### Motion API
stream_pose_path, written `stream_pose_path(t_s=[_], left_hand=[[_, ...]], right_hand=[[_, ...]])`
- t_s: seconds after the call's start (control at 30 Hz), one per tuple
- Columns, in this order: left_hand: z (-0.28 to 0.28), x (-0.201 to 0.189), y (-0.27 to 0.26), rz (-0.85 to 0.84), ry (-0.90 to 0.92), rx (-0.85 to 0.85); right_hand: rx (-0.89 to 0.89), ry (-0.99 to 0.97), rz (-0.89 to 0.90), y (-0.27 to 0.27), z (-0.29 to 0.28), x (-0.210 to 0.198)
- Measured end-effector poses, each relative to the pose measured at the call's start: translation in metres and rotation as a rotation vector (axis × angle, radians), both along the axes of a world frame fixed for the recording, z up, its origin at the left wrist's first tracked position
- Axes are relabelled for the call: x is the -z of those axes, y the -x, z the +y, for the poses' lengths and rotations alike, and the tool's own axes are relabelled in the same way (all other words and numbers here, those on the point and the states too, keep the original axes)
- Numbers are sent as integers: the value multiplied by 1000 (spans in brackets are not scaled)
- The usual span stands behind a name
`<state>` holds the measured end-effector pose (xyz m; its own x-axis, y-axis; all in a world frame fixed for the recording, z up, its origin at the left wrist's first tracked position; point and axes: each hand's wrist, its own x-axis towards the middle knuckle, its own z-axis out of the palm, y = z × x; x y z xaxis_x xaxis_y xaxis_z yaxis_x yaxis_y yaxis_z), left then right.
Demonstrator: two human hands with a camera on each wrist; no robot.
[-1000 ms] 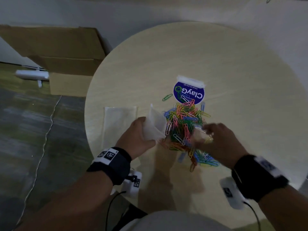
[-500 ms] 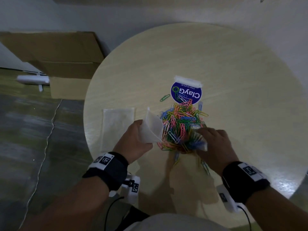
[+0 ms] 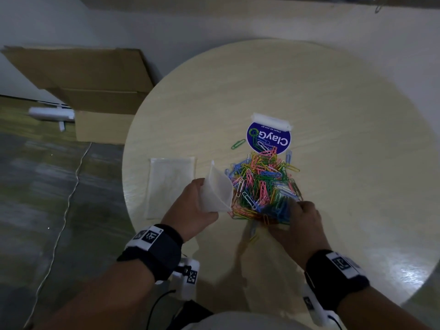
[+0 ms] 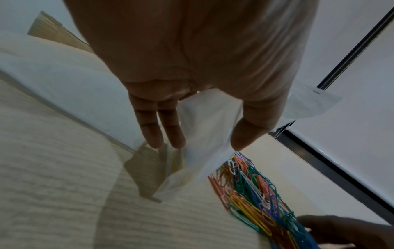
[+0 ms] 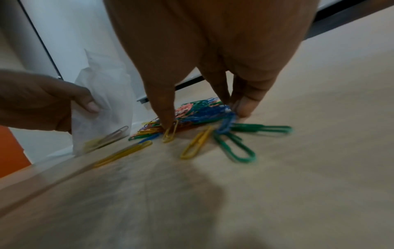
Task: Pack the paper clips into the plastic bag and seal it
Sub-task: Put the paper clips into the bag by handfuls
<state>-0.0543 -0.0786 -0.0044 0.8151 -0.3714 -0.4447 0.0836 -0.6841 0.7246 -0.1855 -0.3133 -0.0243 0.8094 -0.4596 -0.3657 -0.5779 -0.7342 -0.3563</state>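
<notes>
A heap of coloured paper clips (image 3: 262,184) lies mid-table on the round table (image 3: 333,186). My left hand (image 3: 190,210) holds a small translucent plastic bag (image 3: 217,190) upright just left of the heap, mouth open toward it. The left wrist view shows thumb and fingers of the left hand (image 4: 202,144) pinching the bag (image 4: 204,118) beside the clips (image 4: 255,193). A few clips (image 5: 106,136) lie inside the bag (image 5: 102,101). My right hand (image 5: 204,116) sits at the heap's near edge (image 3: 295,210), thumb and fingers closing round a bunch of blue and green clips (image 5: 202,109).
A second flat bag (image 3: 170,184) lies near the table's left edge. A blue round ClayGo pouch (image 3: 269,139) sits behind the heap, with a stray green clip (image 3: 238,144) beside it. Loose clips (image 5: 234,146) lie under my right palm. A cardboard box (image 3: 90,91) stands on the floor left.
My right hand slid from the heap's right side down to its near edge and closed in on a bunch of clips. The left hand and its bag barely moved.
</notes>
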Motion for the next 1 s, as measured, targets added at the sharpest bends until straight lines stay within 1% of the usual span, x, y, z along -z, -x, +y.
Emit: stream_pose_path(t_s=[0.1,0.17,0.27,0.43,0.5,0.57,0.67,0.73,0.8,0.9,1.0], left_hand=[[0,2,2,-10,-8,10],[-1,3,2,-13,-9,15],[-3,2,2,-15,-5,20],[-6,0,1,-24,-18,29],[-7,0,1,-31,-17,28],[-8,0,1,-31,-9,28],[-9,1,0,-27,10,16],[-9,1,-1,-41,7,17],[-11,-1,-2,-52,5,19],[-16,-6,-3,-44,7,11],[-21,-7,-3,-109,-75,34]], right_hand=[[-51,110,17,-15,7,-1],[-92,130,29,-21,8,-1],[-122,86,33,-24,4,-1],[-162,21,-78,-20,-6,-1],[-154,-8,-87,-21,-8,-8],[-150,3,-59,-21,-12,-15],[-82,-7,-1,-22,-20,-28],[1,-52,-43,-24,-24,-40],[67,-136,-135,-27,-26,-58],[43,-224,-204,-38,-22,-88],[-24,-275,-226,-56,-15,-109]])
